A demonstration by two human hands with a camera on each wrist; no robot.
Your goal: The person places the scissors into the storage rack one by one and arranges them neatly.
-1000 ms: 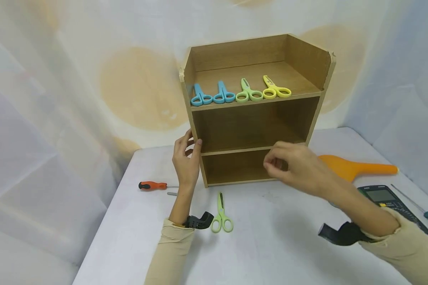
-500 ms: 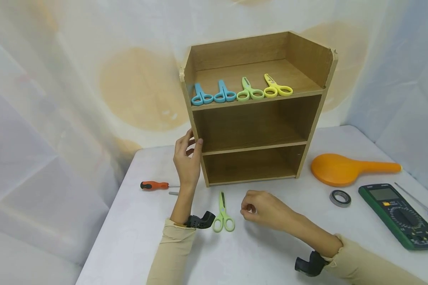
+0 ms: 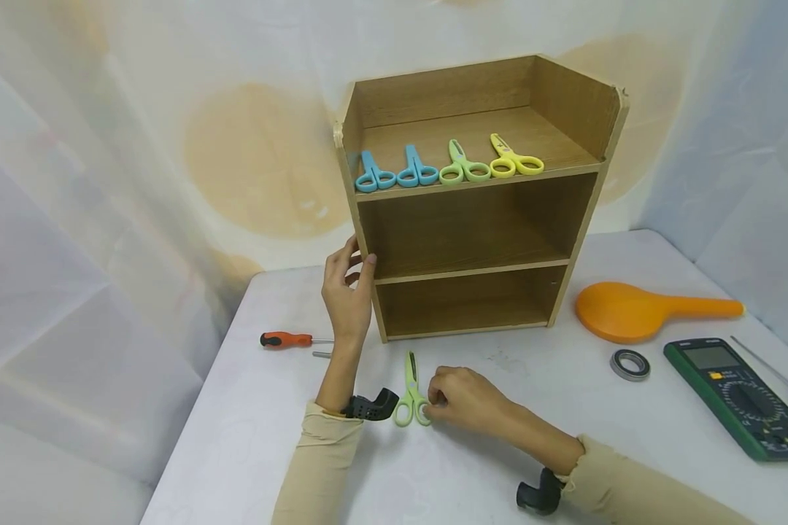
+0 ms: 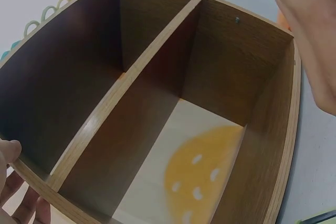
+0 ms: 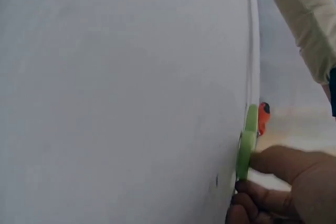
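Right hand [image 3: 462, 397] fingertips on green scissors [image 3: 410, 394] handle.

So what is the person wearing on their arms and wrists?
Both arms have long beige sleeves, the left sleeve and the right sleeve. Each wrist carries a small black camera mount: one on the left wrist, one on the right wrist. No gloves or rings show.
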